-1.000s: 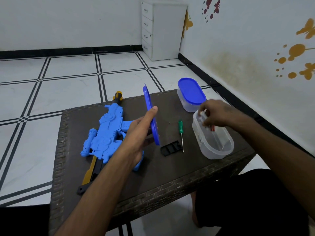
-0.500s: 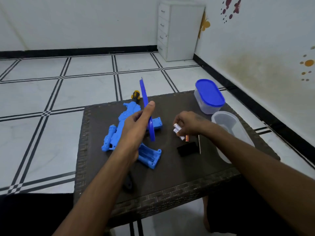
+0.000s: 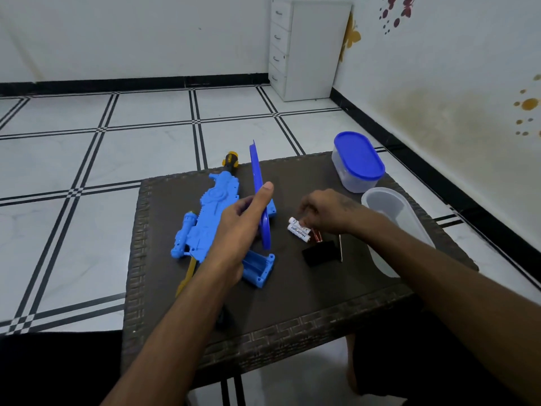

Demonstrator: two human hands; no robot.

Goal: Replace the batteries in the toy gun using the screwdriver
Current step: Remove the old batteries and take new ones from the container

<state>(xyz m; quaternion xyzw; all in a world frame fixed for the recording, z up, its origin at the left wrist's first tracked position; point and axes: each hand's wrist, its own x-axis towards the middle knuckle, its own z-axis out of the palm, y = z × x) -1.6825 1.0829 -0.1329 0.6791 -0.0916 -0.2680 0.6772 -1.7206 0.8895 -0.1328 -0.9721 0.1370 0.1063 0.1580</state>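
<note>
A blue toy gun (image 3: 205,224) lies on the dark woven table (image 3: 292,312), its open battery bay (image 3: 259,269) facing me. My left hand (image 3: 240,227) holds a blue container lid (image 3: 259,194) upright on edge above the gun. My right hand (image 3: 325,212) rests low over the table, fingers closed on white batteries (image 3: 298,230) that touch or nearly touch the tabletop. A black battery cover (image 3: 320,253) lies just in front of them. Only the metal shaft of the screwdriver (image 3: 340,247) shows under my right wrist.
An open clear plastic container (image 3: 392,212) sits at the table's right edge under my right forearm. A second container with a blue lid (image 3: 358,159) stands at the back right corner. A white drawer cabinet (image 3: 307,48) stands against the far wall.
My right hand left the clear container and came left with batteries, lowering them to the table beside the black cover. My left hand keeps the lid upright.
</note>
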